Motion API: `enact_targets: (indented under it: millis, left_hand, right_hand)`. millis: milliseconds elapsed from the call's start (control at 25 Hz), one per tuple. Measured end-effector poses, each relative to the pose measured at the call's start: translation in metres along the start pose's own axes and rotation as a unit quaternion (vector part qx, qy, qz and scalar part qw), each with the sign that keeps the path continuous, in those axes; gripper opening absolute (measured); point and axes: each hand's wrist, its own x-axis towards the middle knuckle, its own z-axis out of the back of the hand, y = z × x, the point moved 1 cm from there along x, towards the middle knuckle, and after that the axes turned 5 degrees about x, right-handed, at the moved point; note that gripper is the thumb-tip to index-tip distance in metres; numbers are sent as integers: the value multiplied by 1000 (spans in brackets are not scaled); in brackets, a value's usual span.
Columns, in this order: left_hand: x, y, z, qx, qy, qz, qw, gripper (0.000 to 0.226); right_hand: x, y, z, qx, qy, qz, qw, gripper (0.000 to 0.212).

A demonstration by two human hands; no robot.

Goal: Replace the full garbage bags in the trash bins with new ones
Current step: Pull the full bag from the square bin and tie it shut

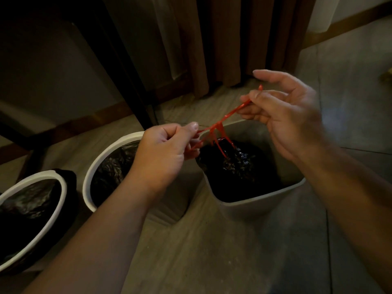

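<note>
Dim room, tiled floor (212, 251). Three pale bins in a row; the rightmost bin (263, 203) holds a black garbage bag (237, 166), its neck gathered shut and sitting down inside. Left hand (163, 153) is curled, thumb and fingers pinching one end of the red drawstring (218, 124). Right hand (290, 115) pinches the other end, index finger held out straight. Bag film looks thin, soft and slippery, so the knotted string is probably the surest hold. Weight unknown.
</note>
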Motion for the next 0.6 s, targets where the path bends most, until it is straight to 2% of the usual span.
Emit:
enact_targets:
  millis: [80, 160, 240, 320, 440, 600]
  left_hand:
    - [-4, 10, 3, -16, -11, 48, 999, 31]
    - [-9, 23, 6, -3, -9, 102, 995, 36]
    - [-14, 38, 9, 32, -25, 152, 988, 36]
    - [-18, 50, 14, 89, -55, 181, 978, 36]
    - [-23, 57, 19, 210, -74, 183, 957, 41]
    - [-29, 57, 24, 340, -64, 146, 927, 42]
  right_hand:
    - [3, -3, 12, 2, -38, -22, 999, 30]
    - [6, -6, 24, 8, -76, -53, 996, 16]
    - [9, -9, 37, 20, -111, -78, 991, 5]
    - [12, -14, 51, 12, -162, -98, 982, 5]
    - [13, -29, 70, -10, -215, -131, 968, 9]
    - [16, -47, 88, -30, -236, -156, 959, 10]
